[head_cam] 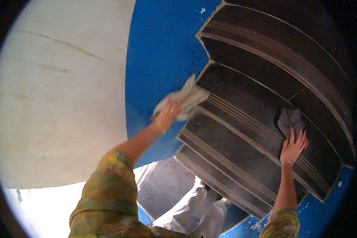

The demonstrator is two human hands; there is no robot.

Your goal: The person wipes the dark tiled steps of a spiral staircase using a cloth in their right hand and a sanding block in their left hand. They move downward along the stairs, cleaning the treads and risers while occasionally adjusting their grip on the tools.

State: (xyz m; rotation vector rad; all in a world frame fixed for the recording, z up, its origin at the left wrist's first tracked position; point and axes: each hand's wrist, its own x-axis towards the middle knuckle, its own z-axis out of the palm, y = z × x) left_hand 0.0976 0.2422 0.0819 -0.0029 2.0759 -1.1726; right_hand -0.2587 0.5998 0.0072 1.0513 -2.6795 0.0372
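A pale cloth [193, 96] is bunched under the fingers of my left hand [169, 113], which grips it. The cloth lies across the border between the blue wall band [160, 53] and the end of a dark stair tread [241, 89]; hand and cloth are blurred. Farther right, my right hand [293, 148] lies on the tread with its fingers stretched over a dark grey cloth [290, 119]. Something pink-red [306, 142] peeks out beside that palm, mostly hidden. Whether the right fingers grip the grey cloth is not clear.
Dark tiled stairs with grooved nosings [241, 117] rise toward the upper right. Below them is a tiled landing [163, 184], near my white-trousered legs [181, 208]. The white wall [62, 104] bears streaks. Chipped blue paint [255, 223] borders the lower right.
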